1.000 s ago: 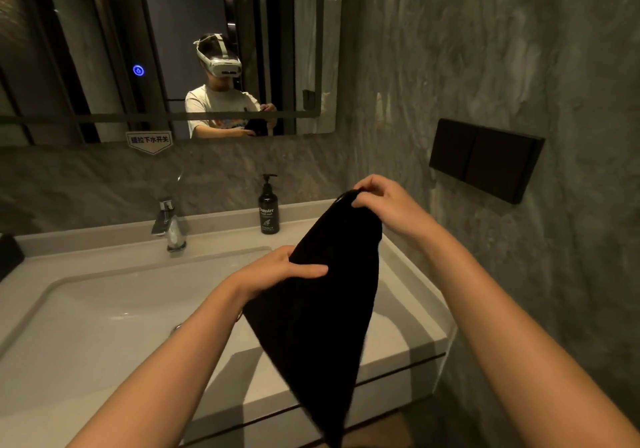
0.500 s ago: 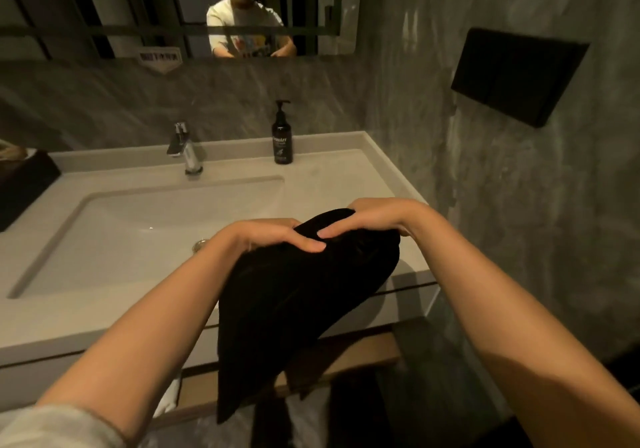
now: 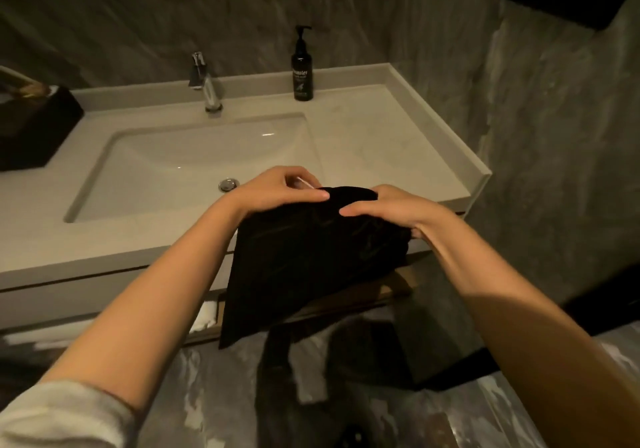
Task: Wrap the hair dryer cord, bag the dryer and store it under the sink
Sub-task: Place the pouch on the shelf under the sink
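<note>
A black cloth bag [image 3: 304, 260] hangs in front of the sink counter's front edge, its lower corner pointing down toward the floor. My left hand [image 3: 280, 188] grips the bag's top at the left, and a thin pale drawstring shows between its fingers. My right hand [image 3: 391, 208] grips the top at the right. The two hands are close together, almost touching. The hair dryer and its cord are hidden; I cannot tell whether they are inside the bag.
The white counter [image 3: 398, 142] holds a sunken basin [image 3: 194, 160] with a chrome tap [image 3: 206, 84], a black pump bottle [image 3: 302, 66] and a dark box [image 3: 31, 129] at the left. A wooden shelf [image 3: 363, 295] lies under the counter. A grey wall stands at the right.
The bag has come down from chest height above the counter to the counter's front edge, with both hands closing in on its top. My view has tilted downward.
</note>
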Demonstrator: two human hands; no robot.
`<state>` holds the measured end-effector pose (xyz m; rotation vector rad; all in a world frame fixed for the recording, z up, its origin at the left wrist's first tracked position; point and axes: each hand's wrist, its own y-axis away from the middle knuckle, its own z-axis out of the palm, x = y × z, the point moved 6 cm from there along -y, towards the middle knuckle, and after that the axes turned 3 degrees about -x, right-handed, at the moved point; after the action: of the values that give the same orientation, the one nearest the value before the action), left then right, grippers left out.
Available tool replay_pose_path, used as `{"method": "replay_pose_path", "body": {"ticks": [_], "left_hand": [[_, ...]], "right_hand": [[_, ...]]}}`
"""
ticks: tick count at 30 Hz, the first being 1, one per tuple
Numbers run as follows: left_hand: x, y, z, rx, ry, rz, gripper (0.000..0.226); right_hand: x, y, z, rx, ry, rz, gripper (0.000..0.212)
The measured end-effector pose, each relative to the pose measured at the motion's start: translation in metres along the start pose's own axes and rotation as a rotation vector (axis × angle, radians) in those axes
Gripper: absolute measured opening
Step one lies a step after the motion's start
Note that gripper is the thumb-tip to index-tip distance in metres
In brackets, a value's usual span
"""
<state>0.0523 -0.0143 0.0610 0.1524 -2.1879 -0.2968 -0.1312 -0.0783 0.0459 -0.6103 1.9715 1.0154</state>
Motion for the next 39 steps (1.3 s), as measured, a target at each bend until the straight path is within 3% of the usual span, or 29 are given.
{"method": "replay_pose_path", "body": {"ticks": [2, 4, 6, 8, 10, 13, 17, 21, 23, 28, 33, 35, 39], "left_hand": [[-0.021, 0.021, -0.013, 0.331, 0.029, -0.006, 0.073], [-0.056, 0.051, -0.017, 0.499, -0.015, -0.15, 0.09], [-0.094, 0.08, -0.008, 0.392, 0.091, -0.362, 0.102], [-0.117, 0.106, 0.009, 0.142, 0.359, -0.49, 0.103], [-0.125, 0.128, 0.016, 0.046, 0.46, -0.486, 0.087], [-0.135, 0.147, 0.021, 0.077, 0.434, -0.462, 0.073], [-0.139, 0.156, 0.024, 0.154, 0.299, -0.391, 0.06], [-0.139, 0.15, 0.038, 0.186, 0.28, -0.308, 0.054], [-0.141, 0.14, 0.043, 0.237, 0.2, -0.224, 0.055], [-0.125, 0.122, 0.027, 0.748, -0.278, 0.079, 0.046], [-0.137, 0.084, 0.044, 0.826, -0.615, 0.136, 0.052], [-0.146, 0.067, 0.05, 0.828, -0.691, 0.129, 0.056], [-0.157, 0.041, 0.053, 0.947, -0.814, 0.159, 0.054]], "right_hand": [[0.004, 0.005, 0.007, 0.1, -0.037, -0.022, 0.066], [0.008, 0.014, 0.023, 0.186, -0.047, -0.056, 0.065], [0.014, 0.023, 0.045, 0.256, -0.127, -0.098, 0.046], [0.027, 0.033, 0.071, 0.301, -0.247, -0.117, 0.025], [0.039, 0.044, 0.098, 0.285, -0.296, -0.094, 0.03], [0.044, 0.059, 0.138, 0.125, -0.228, -0.03, 0.054], [0.04, 0.068, 0.172, 0.008, -0.073, -0.001, 0.068], [0.054, 0.064, 0.198, 0.028, 0.005, -0.008, 0.051], [0.073, 0.06, 0.206, 0.085, -0.013, 0.005, 0.038], [0.128, 0.046, 0.228, 0.139, -0.104, 0.064, 0.04], [0.182, 0.021, 0.239, 0.151, -0.157, 0.082, 0.033], [0.2, 0.009, 0.239, 0.153, -0.151, 0.098, 0.04], [0.23, -0.026, 0.238, 0.132, -0.042, 0.122, 0.031]]}}
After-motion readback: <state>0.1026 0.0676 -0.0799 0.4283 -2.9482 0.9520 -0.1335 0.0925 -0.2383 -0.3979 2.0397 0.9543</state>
